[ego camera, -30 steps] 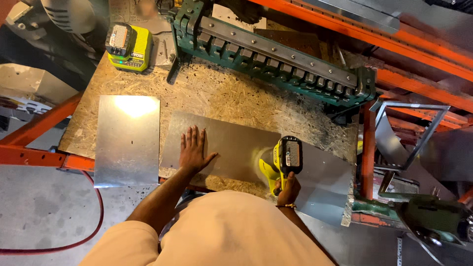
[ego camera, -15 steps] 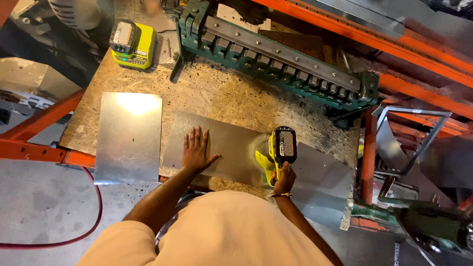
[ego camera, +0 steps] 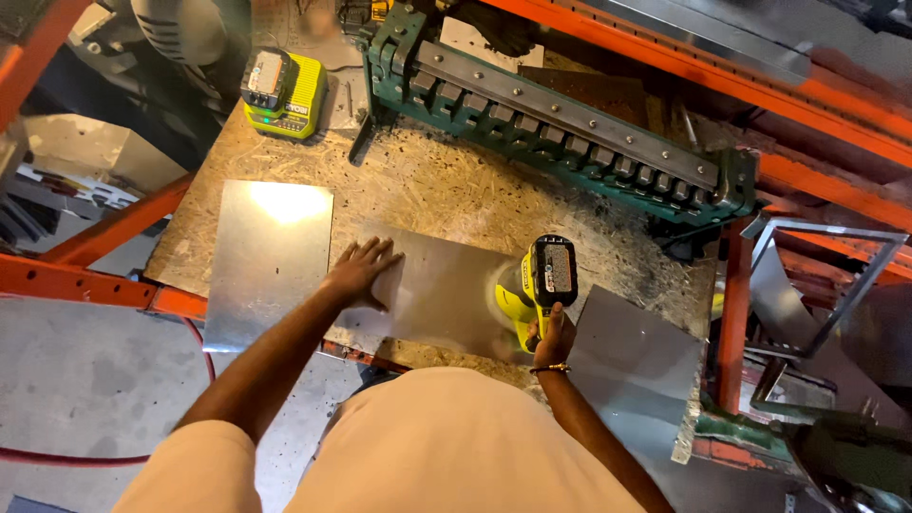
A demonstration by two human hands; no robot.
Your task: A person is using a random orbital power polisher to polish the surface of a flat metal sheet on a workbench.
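Note:
My left hand [ego camera: 361, 271] lies flat, fingers spread, on the left part of a sheet of grey metal [ego camera: 437, 294] in the middle of the chipboard bench [ego camera: 446, 190]. My right hand [ego camera: 553, 334] grips the handle of a yellow and black cordless power tool [ego camera: 537, 285], whose head rests on the right edge of that same sheet. A second, shinier metal sheet [ego camera: 271, 256] lies just left of my left hand. A third sheet [ego camera: 632, 366] sits to the right of the tool, overhanging the bench edge.
A green sheet-metal bending brake [ego camera: 560, 119] runs diagonally across the back of the bench. A yellow battery charger [ego camera: 283, 93] stands at the back left. Orange rack beams [ego camera: 85, 280] frame the bench. A red hose [ego camera: 57, 458] lies on the concrete floor.
The power tool in my right hand has shifted slightly left along the middle sheet's right edge. My left hand stays pressed on the sheet.

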